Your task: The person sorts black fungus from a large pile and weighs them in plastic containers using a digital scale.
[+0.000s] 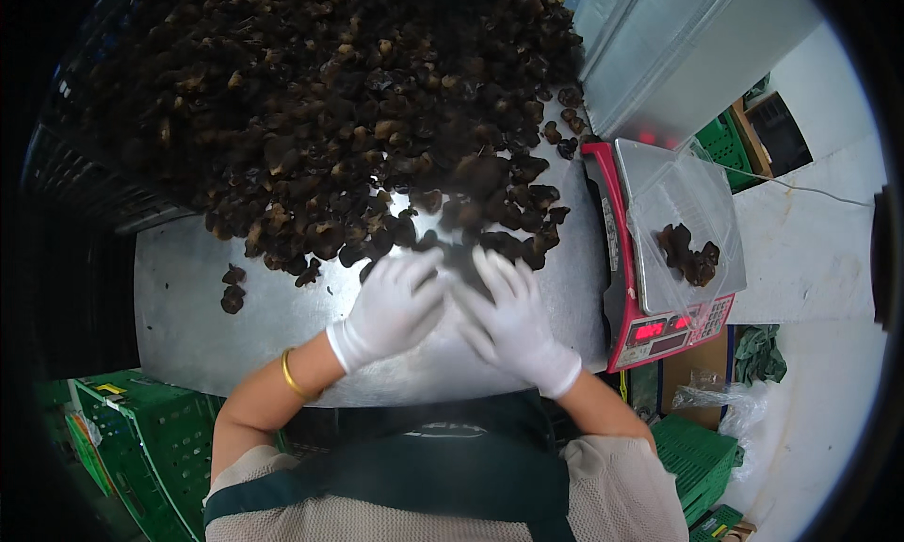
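Note:
My left hand (397, 307), in a white glove, is at the front edge of a large heap of dark brown wood ear mushrooms (339, 118). Beside it my right hand (514, 321), gloved the same way, has its fingers pointing at the heap. A dark, blurred mushroom piece (467, 263) shows between the two hands. Motion blur hides whether either hand grips it. Under both hands lies a shiny metal tabletop (240, 351). On the right, a red-framed digital scale (616, 259) bears a clear plastic tray (667, 196) with a few mushroom pieces (688, 256) in it.
Stacked clear plastic containers (664, 54) stand behind the scale. A dark plastic crate (106, 182) borders the heap on the left. Two loose mushroom pieces (233, 289) lie at the left. Green crates (148, 443) stand below the table's left end, another green crate (696, 464) at lower right.

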A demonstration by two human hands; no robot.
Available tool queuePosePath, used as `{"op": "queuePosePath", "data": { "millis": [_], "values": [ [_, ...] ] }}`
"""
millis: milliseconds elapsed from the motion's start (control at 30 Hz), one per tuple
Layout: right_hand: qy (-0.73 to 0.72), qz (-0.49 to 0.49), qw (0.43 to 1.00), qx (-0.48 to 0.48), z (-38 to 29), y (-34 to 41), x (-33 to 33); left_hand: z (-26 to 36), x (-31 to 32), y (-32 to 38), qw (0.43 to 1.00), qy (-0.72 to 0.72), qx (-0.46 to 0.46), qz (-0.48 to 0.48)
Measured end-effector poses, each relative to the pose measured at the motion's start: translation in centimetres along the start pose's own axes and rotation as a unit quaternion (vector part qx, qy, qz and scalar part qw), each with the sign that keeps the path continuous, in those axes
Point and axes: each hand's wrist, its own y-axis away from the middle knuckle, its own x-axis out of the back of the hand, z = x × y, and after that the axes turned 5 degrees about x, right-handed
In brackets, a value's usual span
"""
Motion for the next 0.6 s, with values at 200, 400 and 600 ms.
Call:
{"op": "queuePosePath", "data": {
  "millis": [200,400,600],
  "values": [
    [-0.052,0.176,0.983,-0.032,3.5,-0.3,1.1,-0.5,0.3,-2.0,0.997,0.003,-0.004,0.079],
    [0.038,0.052,0.986,-0.152,8.5,-9.7,-2.5,-2.1,-1.3,-8.0,0.984,-0.075,0.156,-0.052],
    [-0.039,0.006,0.999,0.005,-1.3,-0.2,0.6,1.5,1.0,0.8,0.996,0.006,0.039,-0.080]
  ]
}}
